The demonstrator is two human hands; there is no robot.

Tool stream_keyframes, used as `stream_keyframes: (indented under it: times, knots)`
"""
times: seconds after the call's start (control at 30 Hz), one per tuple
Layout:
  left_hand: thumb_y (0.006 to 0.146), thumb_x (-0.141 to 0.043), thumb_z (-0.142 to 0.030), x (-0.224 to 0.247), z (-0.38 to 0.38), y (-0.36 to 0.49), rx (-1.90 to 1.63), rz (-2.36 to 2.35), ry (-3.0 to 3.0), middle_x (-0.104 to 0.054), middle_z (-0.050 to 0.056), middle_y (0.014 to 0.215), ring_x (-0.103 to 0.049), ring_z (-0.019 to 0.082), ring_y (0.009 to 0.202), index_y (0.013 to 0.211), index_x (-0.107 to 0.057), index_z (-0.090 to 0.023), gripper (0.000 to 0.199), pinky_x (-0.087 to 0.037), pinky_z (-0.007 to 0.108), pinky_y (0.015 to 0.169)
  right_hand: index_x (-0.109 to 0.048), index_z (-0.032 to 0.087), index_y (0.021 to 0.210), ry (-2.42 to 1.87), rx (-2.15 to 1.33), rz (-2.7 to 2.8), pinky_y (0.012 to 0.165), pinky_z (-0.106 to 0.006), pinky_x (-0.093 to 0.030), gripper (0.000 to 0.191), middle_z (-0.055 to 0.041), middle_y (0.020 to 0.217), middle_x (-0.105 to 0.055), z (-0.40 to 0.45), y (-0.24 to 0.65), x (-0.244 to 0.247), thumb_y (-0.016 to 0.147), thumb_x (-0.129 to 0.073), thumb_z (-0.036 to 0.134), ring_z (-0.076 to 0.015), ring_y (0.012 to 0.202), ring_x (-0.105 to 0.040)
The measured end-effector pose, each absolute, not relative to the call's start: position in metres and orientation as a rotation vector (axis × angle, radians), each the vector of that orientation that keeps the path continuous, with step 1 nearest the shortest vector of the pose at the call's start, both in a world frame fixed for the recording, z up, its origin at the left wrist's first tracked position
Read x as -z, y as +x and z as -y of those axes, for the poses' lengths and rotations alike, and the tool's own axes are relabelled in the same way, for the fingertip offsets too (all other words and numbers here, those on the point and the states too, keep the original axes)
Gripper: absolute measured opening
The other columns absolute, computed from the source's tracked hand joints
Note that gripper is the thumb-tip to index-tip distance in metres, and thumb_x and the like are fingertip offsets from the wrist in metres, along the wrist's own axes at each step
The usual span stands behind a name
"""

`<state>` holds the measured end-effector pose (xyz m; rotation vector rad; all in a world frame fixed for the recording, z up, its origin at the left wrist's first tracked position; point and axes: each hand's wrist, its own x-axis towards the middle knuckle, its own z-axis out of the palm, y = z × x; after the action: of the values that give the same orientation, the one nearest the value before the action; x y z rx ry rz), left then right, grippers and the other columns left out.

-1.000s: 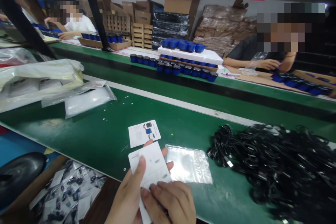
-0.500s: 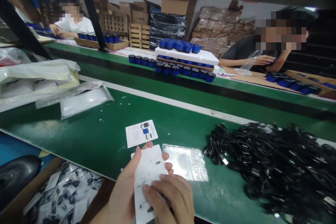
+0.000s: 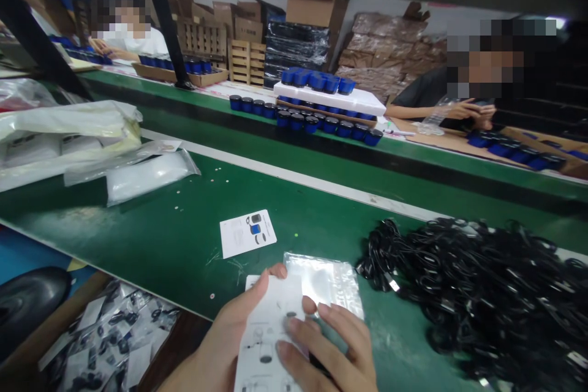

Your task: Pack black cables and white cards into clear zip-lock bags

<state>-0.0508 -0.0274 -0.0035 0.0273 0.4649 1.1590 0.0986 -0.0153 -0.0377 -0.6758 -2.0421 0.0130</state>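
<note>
My left hand (image 3: 229, 334) holds a white printed sheet (image 3: 264, 340) from its left side, thumb near the top and fingertips showing past the right edge. Over the lower right of that sheet lies my right hand (image 3: 337, 349), its fingertips on the paper and its fingers somewhat spread. Something dark shows beneath the right fingers, too hidden to name. Just behind the hands, a clear plastic bag (image 3: 328, 278) lies flat on the green table (image 3: 174, 245). A printed leaflet (image 3: 239, 237) with product pictures rests farther back and left.
Coiled black cables (image 3: 482, 294) are heaped at right. Plastic packages (image 3: 147, 177) lie at left. Below the table edge, a box holds small bagged parts (image 3: 114, 331). Rows of blue, black-topped items (image 3: 316, 125) stand across. Two people sit opposite, one handling a small dark item.
Both hands and the sheet have shifted right and slightly down. The right fingers have spread a little. Across the table, the right person's hands have lowered.
</note>
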Motion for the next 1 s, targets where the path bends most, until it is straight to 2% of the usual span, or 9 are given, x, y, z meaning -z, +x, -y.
stream_keyframes:
  times: [0.1,0.23,0.37,0.47,0.57,0.7,0.8,0.87,1.0]
  knots:
    - [0.089,-0.050,-0.045,0.004,0.025,-0.052,-1.143,-0.512,-0.012,-0.067,0.002,0.088,-0.067,0.017,0.073,0.088,-0.057,-0.027,0.020,-0.048,0.027,0.066,-0.067,0.029,0.094,-0.670,-0.014,2.041,0.086,-0.043,-0.047,0.023,0.0046,0.087,-0.076,0.014,0.098,0.031,0.088,-0.056,0.009,-0.0246,0.096,-0.062]
    - [0.087,-0.054,-0.043,-0.004,0.028,-0.052,-1.124,-0.463,-0.039,-0.065,0.004,0.092,-0.066,0.015,0.075,0.091,-0.057,-0.024,0.019,-0.047,0.023,0.064,-0.066,0.031,0.091,-0.733,-0.165,2.007,0.092,-0.042,-0.043,0.034,0.0034,0.084,-0.072,0.011,0.100,0.023,0.080,-0.057,0.000,-0.0233,0.099,-0.059]
    - [0.085,-0.059,-0.043,-0.007,0.032,-0.052,-1.160,-0.431,0.170,-0.068,0.004,0.092,-0.065,0.017,0.081,0.095,-0.061,-0.023,0.023,-0.047,0.028,0.076,-0.066,0.028,0.073,-0.855,-0.361,1.939,0.091,-0.042,-0.043,0.018,-0.0055,0.101,-0.055,0.009,0.100,0.023,0.086,-0.055,0.023,-0.0286,0.115,-0.048]
    - [0.085,-0.056,-0.050,-0.004,0.034,-0.051,-1.168,-0.506,0.347,-0.067,0.005,0.106,-0.062,0.022,0.101,0.102,-0.063,-0.024,0.032,-0.044,0.031,0.086,-0.066,0.024,0.079,-0.975,-0.556,1.835,0.087,-0.037,-0.045,0.018,-0.0084,0.115,-0.045,0.011,0.096,0.025,0.088,-0.051,0.028,-0.0289,0.119,-0.043]
    - [0.082,-0.050,-0.061,0.000,0.035,-0.051,-1.153,-0.541,0.428,-0.062,0.003,0.118,-0.056,0.024,0.112,0.105,-0.063,-0.027,0.043,-0.045,0.031,0.088,-0.067,0.024,0.086,-1.108,-0.769,1.735,0.089,-0.036,-0.043,0.015,-0.0087,0.118,-0.047,0.013,0.093,0.026,0.086,-0.053,0.028,-0.0274,0.112,-0.048]
    - [0.070,-0.049,-0.075,0.001,0.035,-0.052,-1.133,-0.578,0.533,-0.059,0.003,0.121,-0.055,0.023,0.111,0.107,-0.064,-0.027,0.062,-0.045,0.030,0.091,-0.064,0.021,0.069,-1.167,-1.014,1.665,0.082,-0.029,-0.045,0.016,-0.0082,0.111,-0.052,0.010,0.093,0.025,0.082,-0.057,0.028,-0.0247,0.105,-0.054]
    - [0.069,-0.067,-0.060,0.002,0.036,-0.051,-1.095,-0.678,0.660,-0.062,0.004,0.113,-0.060,0.021,0.102,0.110,-0.061,-0.027,0.053,-0.045,0.032,0.091,-0.062,0.021,0.069,-1.153,-1.096,1.639,0.079,-0.026,-0.046,0.015,-0.0076,0.108,-0.053,0.008,0.092,0.024,0.082,-0.057,0.026,-0.0230,0.104,-0.055]
    - [0.076,-0.068,-0.049,0.004,0.037,-0.051,-1.067,-0.783,0.668,-0.064,0.004,0.109,-0.061,0.019,0.098,0.107,-0.060,-0.027,0.039,-0.046,0.034,0.091,-0.061,0.021,0.068,-1.131,-1.109,1.641,0.080,-0.026,-0.045,0.015,-0.0069,0.107,-0.055,0.008,0.091,0.025,0.082,-0.056,0.024,-0.0219,0.102,-0.057]
    - [0.080,-0.060,-0.055,0.007,0.040,-0.050,-1.083,-1.057,0.597,-0.065,0.005,0.118,-0.055,0.025,0.115,0.102,-0.065,-0.027,0.036,-0.040,0.038,0.100,-0.060,0.023,0.079,-1.187,-1.004,1.579,0.082,-0.028,-0.045,0.004,-0.0064,0.110,-0.056,0.010,0.093,0.028,0.079,-0.062,0.026,-0.0222,0.100,-0.057]
